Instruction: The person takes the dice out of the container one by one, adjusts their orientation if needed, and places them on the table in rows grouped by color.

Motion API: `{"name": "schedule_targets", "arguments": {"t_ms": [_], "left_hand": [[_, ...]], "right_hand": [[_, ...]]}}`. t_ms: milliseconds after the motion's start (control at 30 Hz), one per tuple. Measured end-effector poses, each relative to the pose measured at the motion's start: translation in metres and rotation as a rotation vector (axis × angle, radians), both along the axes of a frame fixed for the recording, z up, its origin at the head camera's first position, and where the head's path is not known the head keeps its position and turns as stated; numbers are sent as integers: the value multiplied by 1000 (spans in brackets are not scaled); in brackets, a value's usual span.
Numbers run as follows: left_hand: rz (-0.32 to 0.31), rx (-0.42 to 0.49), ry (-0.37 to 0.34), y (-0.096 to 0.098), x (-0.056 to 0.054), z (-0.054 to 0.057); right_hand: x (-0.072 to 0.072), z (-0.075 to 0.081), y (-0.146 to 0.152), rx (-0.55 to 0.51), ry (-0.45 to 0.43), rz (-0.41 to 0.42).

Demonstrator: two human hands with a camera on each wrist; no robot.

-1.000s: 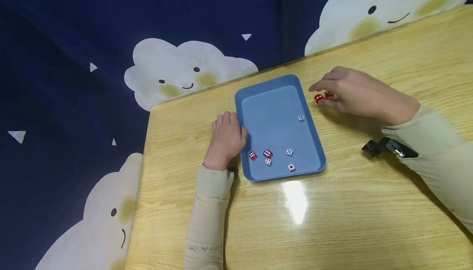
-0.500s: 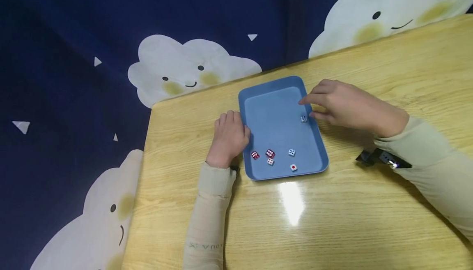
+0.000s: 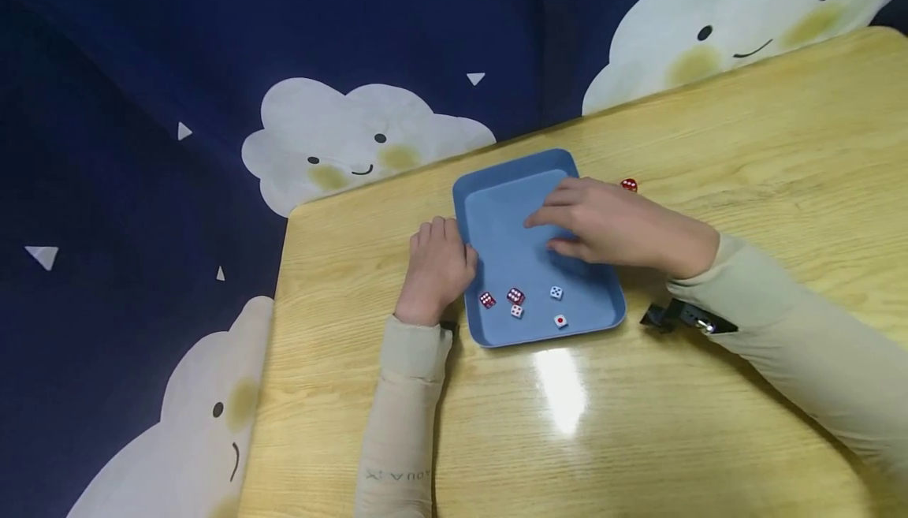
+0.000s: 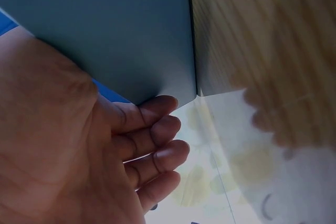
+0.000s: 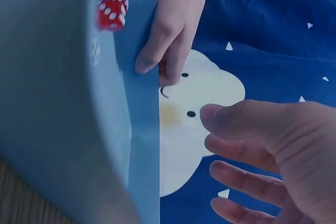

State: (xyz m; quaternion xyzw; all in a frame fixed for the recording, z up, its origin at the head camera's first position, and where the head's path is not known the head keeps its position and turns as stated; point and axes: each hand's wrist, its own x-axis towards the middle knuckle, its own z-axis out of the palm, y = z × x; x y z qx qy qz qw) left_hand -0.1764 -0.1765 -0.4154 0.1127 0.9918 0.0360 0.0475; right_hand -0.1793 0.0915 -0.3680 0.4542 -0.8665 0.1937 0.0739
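Thumb and fingers of your left hand (image 3: 436, 270) grip the middle of the left edge of the blue tray (image 3: 496, 218), the thumb hooked over the rim and the fingers loosely curled against the outer wall. Your right hand (image 3: 596, 222) reaches across the right edge and hovers over the tray, thumb and forefinger well parted, the other fingers slightly bent, holding nothing that shows.

Toward the tray's near left corner sits a red die (image 3: 486, 299); to its right is a second red die (image 3: 515, 296), with a four-pip white die (image 3: 517, 311) just beside it. Farther right are a five-pip white die (image 3: 556, 293) and, closest to the near edge, a one-pip white die (image 3: 560, 321). Out on the wooden table (image 3: 340, 305), beyond the tray's right edge, an outlying red die (image 3: 629, 184) peeks from behind your right hand.
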Motion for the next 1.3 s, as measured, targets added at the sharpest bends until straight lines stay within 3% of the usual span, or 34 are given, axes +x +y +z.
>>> {"name": "schedule_targets", "arguments": {"t_ms": [633,1300], "left_hand": [[-3,-19,22,1,-3,-2],[-15,-9,17,2,-2,2]], "right_hand": [[8,-3,-35,-34,-1,93],[18,-15,-51,-35,-76,138]]}}
